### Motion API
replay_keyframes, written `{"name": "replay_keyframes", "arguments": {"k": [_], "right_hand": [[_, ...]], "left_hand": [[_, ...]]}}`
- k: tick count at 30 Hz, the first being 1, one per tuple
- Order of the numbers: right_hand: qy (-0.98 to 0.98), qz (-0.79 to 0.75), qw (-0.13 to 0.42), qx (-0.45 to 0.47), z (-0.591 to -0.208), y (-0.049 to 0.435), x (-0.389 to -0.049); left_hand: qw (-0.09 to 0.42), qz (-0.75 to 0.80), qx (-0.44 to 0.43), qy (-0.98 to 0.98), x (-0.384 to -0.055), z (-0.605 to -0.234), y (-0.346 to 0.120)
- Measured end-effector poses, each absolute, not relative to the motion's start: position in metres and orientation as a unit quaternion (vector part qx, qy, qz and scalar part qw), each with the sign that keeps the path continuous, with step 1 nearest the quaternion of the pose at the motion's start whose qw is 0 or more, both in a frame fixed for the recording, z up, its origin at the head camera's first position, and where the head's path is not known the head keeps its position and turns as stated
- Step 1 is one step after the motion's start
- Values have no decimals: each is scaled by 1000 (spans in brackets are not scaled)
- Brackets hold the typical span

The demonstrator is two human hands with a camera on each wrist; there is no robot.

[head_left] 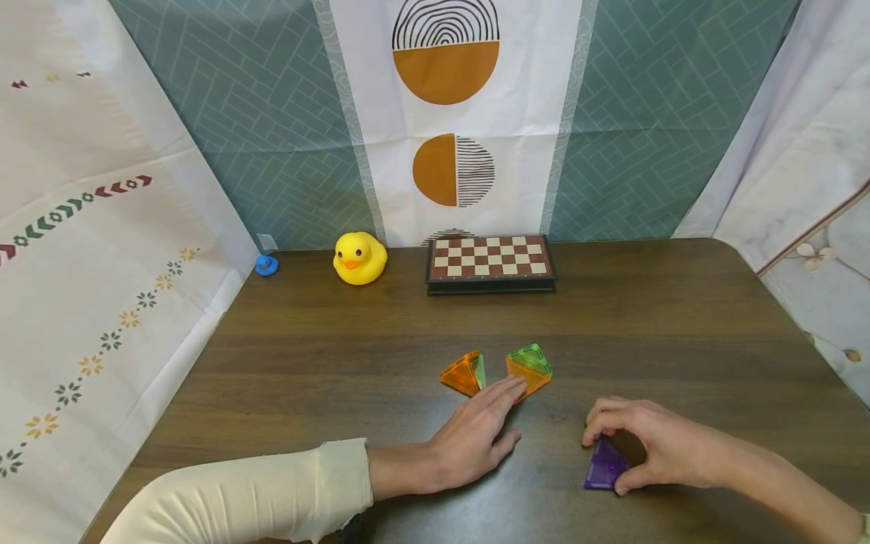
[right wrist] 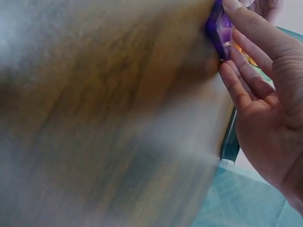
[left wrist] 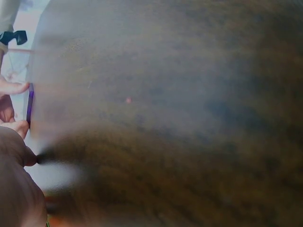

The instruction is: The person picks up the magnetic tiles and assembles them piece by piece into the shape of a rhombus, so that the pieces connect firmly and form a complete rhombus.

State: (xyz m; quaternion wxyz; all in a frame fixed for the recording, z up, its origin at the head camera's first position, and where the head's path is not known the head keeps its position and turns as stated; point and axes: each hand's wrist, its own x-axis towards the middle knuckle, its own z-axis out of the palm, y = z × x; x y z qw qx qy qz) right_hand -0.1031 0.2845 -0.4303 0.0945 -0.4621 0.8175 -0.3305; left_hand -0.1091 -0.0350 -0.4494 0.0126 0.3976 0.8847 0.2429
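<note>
In the head view my right hand pinches a purple triangular tile between thumb and fingertips, low over the table. The right wrist view shows this purple tile edge-on between the fingers. My left hand lies with fingers extended, its fingertips over the lower edge of an orange triangular tile. A green triangular tile adjoins that orange one along its upper side. Just beyond the left fingers rests another orange tile with a green tile at its right side.
A folded chessboard box stands at the table's back edge. Left of it sit a yellow rubber duck and a small blue duck. Patterned cloths hang behind and on both sides of the brown wooden table.
</note>
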Motion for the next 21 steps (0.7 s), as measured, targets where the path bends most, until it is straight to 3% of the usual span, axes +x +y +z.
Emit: {"name": "replay_keyframes", "arguments": {"k": [21], "right_hand": [[858, -304, -24, -412, -439, 280, -101]], "left_hand": [[17, 236, 398, 886, -108, -448, -36]]}}
